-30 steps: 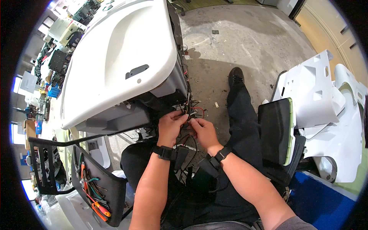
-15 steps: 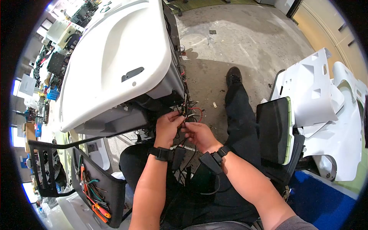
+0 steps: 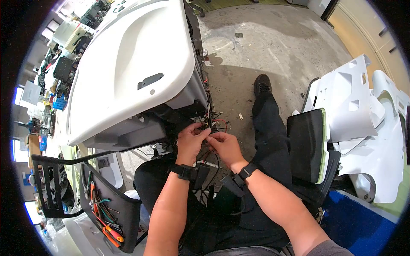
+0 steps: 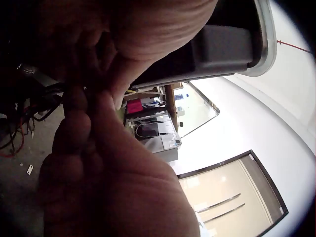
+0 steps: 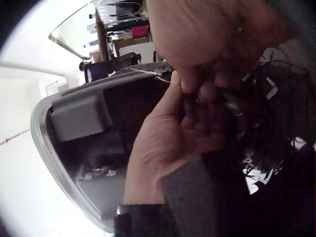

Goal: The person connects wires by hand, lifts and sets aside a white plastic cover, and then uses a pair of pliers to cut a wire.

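Note:
In the head view my left hand is at the wiring on the near corner of a large white-topped unit. Its thumb and forefinger pinch a thin wire, mostly hidden by the fingers. My right hand meets it from the right, thumb and fingertips pinched on the wire close to the left thumb. A red wire loops out beyond the fingertips. In the left wrist view the right hand fills the lower part, its fingers curled. The right wrist view shows the left hand below the right hand.
At left, a black chair back carries pliers and a screwdriver. White molded panels and a black pad stand at right, above a blue bin. My outstretched leg lies along the floor.
The right hand drew slightly back and its fingers loosened half a second ago; now they are back together against the left fingertips. The left hand stays at the wiring.

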{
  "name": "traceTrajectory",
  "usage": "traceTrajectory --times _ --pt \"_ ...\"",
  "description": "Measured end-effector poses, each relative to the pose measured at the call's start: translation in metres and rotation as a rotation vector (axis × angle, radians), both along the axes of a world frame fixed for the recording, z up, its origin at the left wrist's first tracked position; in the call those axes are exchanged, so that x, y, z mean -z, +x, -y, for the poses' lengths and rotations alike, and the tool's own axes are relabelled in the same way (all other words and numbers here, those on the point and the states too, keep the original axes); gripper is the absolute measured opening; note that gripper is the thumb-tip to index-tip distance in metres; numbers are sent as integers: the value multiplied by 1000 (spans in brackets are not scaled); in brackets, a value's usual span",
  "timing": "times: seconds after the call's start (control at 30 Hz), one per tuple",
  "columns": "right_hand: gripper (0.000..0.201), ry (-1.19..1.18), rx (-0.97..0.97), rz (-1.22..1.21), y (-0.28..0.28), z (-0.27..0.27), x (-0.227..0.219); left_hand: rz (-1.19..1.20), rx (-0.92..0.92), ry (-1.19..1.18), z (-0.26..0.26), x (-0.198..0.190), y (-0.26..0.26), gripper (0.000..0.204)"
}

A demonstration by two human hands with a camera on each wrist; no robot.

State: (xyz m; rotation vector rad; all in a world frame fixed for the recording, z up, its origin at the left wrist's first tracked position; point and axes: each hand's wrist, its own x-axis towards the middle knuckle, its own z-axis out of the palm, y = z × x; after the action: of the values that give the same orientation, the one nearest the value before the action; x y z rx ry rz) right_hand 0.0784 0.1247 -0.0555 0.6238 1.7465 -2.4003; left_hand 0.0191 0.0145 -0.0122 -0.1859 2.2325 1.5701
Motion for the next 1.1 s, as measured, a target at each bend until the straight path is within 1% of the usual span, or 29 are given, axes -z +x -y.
traceTrajectory --times 0.03,0.07,0.13,0.17,0.23,0.27,0.33,0.37,0.43,0.57,0.63,0.73,0.87,0.93,0.97,1.03,1.07,1.1 --pt "20 108 -2 -61 0 1 2 -1 -1 -10 1 3 -1 46" --pt "20 108 -2 -61 1 1 5 -1 -1 -10 2 4 -1 46" --pt "22 99 -5 -52 1 0 1 28 -23 87 3 6 -2 45" --pt "22 100 -5 -52 2 -1 -1 28 -22 88 3 5 -2 45" --pt "26 -282 31 163 3 -2 -7 23 -45 111 3 4 -1 38" --pt "26 -282 32 163 3 -3 -6 23 -43 111 3 4 -2 38" --pt "28 -315 -108 216 3 -5 -5 14 -27 107 4 5 -3 36" --pt "28 -315 -106 216 3 -5 -5 13 -25 107 3 4 -3 36" --pt "29 -453 -92 230 4 -4 -6 6 -17 81 4 2 -3 35" --pt "30 -542 -77 215 4 -4 -10 11 4 96 5 4 -3 34" --pt "29 -641 -18 245 4 -4 -13 -18 17 82 5 6 -4 34" --pt "25 -651 -70 251 3 -6 -17 44 -2 119 4 3 -3 32" --pt "19 -591 -112 178 4 -3 -10 51 -43 173 6 13 -3 34" --pt "17 -450 -68 138 3 -2 -7 -18 -18 87 5 14 -4 36" --pt "17 -451 -69 139 3 -2 -6 -18 -19 86 5 14 -3 36" --pt "19 -205 -23 77 2 0 -5 33 -35 184 3 12 -3 40" --pt "19 -205 -24 77 2 1 -4 33 -37 184 2 10 -2 40" --pt "21 -86 -22 31 2 1 -2 31 -16 147 0 4 0 44"
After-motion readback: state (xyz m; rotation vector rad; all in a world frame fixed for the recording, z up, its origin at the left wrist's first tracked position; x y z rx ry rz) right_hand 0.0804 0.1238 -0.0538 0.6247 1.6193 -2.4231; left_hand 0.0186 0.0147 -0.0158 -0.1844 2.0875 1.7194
